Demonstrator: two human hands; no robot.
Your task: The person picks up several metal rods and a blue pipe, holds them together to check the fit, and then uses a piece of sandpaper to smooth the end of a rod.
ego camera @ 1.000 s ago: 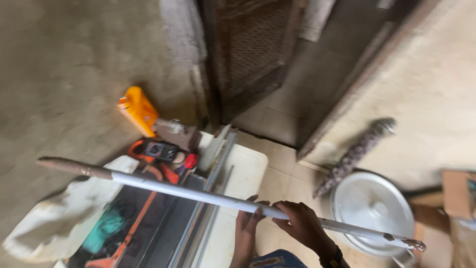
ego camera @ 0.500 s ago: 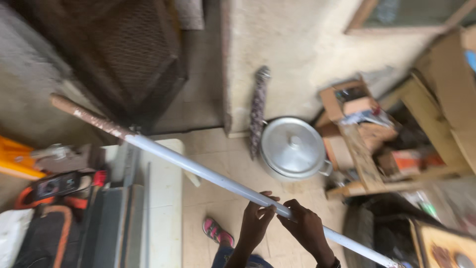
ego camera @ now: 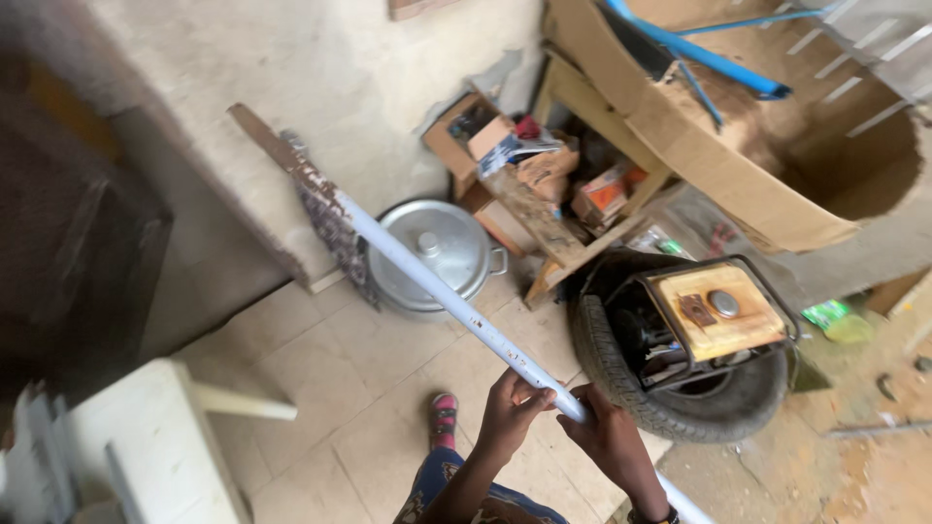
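A long white pipe [ego camera: 417,272] with a rusty brown far end runs from upper left down to the lower right. Both hands grip it low in the frame: my left hand [ego camera: 513,412] wraps it from the left, and my right hand [ego camera: 612,439] holds it just below, with a dark band on the wrist. The pipe's far end points toward the pale wall, and the pipe passes over a silver lidded pot [ego camera: 434,254]. My foot in a pink sandal [ego camera: 444,417] shows on the tiled floor under my hands.
A small generator with a tan tank [ego camera: 714,311] sits inside a black tyre [ego camera: 621,374] at right. Behind it are a wooden rack of boxes [ego camera: 544,189] and a large cardboard box [ego camera: 738,165]. A white table [ego camera: 146,437] stands lower left.
The view has swung right: the orange tools and the table slid out to the left, the generator and tyre came in. Both hands keep their hold on the pipe, now steeper.
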